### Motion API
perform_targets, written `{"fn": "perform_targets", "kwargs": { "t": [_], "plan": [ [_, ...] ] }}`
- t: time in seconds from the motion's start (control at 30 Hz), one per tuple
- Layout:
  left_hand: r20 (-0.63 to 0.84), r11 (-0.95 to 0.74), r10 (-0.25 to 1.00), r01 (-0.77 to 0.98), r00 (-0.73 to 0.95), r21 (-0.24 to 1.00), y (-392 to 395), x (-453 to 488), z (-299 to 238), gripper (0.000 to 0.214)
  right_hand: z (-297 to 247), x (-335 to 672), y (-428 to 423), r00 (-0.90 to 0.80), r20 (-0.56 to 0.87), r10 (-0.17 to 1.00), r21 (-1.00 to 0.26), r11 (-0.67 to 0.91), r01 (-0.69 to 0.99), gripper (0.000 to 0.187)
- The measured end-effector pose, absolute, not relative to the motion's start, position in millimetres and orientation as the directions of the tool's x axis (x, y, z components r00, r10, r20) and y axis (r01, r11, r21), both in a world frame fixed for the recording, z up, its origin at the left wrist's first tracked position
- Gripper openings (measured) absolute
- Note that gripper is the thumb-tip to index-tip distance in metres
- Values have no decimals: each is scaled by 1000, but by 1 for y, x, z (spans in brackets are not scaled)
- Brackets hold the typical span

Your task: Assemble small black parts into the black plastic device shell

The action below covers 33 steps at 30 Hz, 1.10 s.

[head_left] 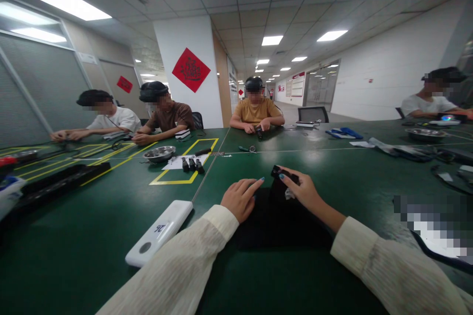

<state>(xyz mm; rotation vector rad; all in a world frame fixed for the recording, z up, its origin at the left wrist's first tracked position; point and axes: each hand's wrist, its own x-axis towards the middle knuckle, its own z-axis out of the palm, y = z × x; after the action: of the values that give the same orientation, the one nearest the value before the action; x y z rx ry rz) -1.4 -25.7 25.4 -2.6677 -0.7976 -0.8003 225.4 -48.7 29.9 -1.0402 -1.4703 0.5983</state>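
My right hand [301, 189] grips a small black device [283, 173] just above a black mat [281, 221] on the green table [111, 236], fingers curled round it. My left hand [241, 198] rests beside it on the mat's left edge, fingers loosely curled, index finger pointing toward the device and holding nothing. Both arms wear cream sleeves. A white power bank [159, 231] lies to the left of my left forearm.
Several people sit at the table's far side and right end, hands on small parts. A metal bowl [159, 153], white paper and small black parts [192, 164] lie inside a yellow taped rectangle. A black tray [55, 184] is at left; cables and another bowl [424, 133] at right.
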Motion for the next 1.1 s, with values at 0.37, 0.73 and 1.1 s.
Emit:
{"fn": "perform_targets", "kwargs": {
  "t": [0.37,0.73,1.1],
  "plan": [
    [642,-791,497,609,585,57,-34,5,26,48,29,171,-69,181,126,975,-901,189,-389,54],
    [651,-775,552,608,520,172,-24,1,24,28,31,187,-59,6,166,986,-773,134,-620,36],
    [419,-661,738,442,529,606,-17,6,9,54,20,196,-52,144,231,962,-967,244,-79,57]
  ]
}}
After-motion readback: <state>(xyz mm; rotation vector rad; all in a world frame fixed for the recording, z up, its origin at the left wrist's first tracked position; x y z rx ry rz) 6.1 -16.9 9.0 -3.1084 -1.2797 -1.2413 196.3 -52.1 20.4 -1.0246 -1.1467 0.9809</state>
